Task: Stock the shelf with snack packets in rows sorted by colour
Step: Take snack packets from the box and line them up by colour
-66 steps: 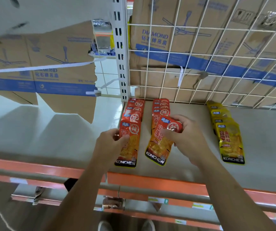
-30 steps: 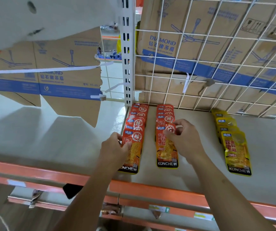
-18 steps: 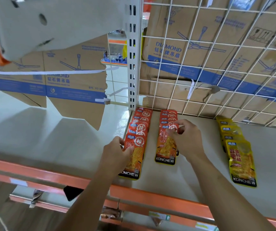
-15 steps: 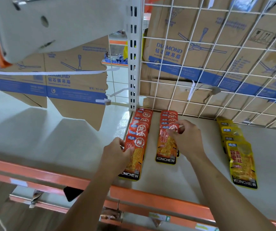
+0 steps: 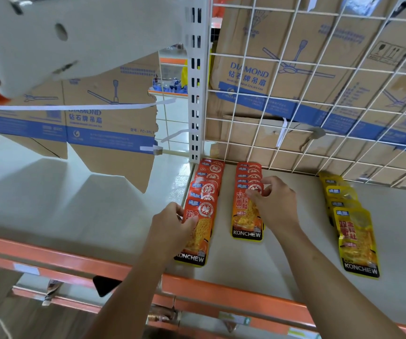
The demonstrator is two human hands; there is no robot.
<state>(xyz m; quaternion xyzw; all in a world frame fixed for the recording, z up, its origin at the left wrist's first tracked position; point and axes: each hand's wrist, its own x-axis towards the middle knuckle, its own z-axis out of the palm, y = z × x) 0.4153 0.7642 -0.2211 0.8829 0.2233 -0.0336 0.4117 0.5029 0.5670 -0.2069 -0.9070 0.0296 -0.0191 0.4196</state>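
Red-orange packets fill two overlapping rows on the pale shelf (image 5: 246, 267) in my head view. Both run from the wire grid (image 5: 319, 94) at twelve o'clock toward the orange front rail (image 5: 221, 294) at six. My left hand (image 5: 172, 226) grips the left row's front packet (image 5: 200, 234) by its left edge, thumb on its face. My right hand (image 5: 275, 204) pinches the top of the middle row's front packet (image 5: 244, 217), just beside it at three o'clock. Well apart, farther toward three, lies the yellow row (image 5: 346, 211), touched by neither hand. Cardboard boxes (image 5: 258, 77) stand behind the grid.
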